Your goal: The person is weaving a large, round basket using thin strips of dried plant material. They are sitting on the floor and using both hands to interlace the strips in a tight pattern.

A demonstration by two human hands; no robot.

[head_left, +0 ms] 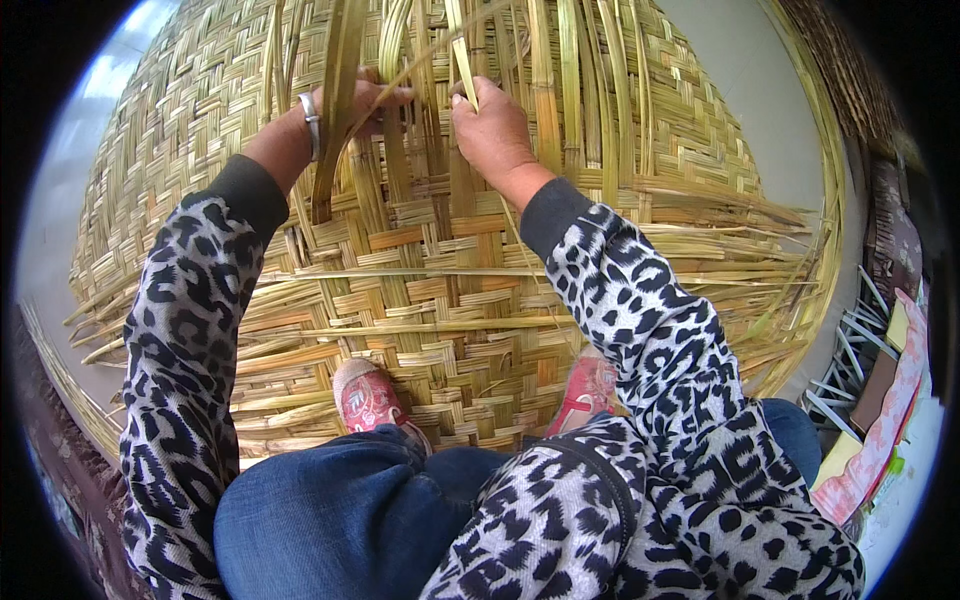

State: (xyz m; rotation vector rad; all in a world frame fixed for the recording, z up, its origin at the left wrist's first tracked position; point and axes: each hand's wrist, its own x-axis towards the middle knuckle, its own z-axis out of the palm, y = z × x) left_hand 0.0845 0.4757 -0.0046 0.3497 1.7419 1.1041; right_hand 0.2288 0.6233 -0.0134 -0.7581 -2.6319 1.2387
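Note:
A large mat (430,350) of woven split bamboo or cane strips lies beneath my hands. My left hand (365,105), with a light bangle (311,125) at the wrist, is closed around upright strips (395,45) at the far middle of the mat. A wide, darker strip (335,110) rises in front of this hand and hides part of it. Close by on the right, my right hand (495,130) pinches a pale, narrow strip (462,60) between thumb and fingers. Several loose lengthwise strips (570,90) run away from me beyond the hands.
My red patterned shoes (370,400) rest on the mat's near part. Uneven strip ends (770,215) stick out at its right side. A bundle of long strips (830,200) curves along the right. Past it stand a metal rack (850,350) and pink patterned cloth (885,410).

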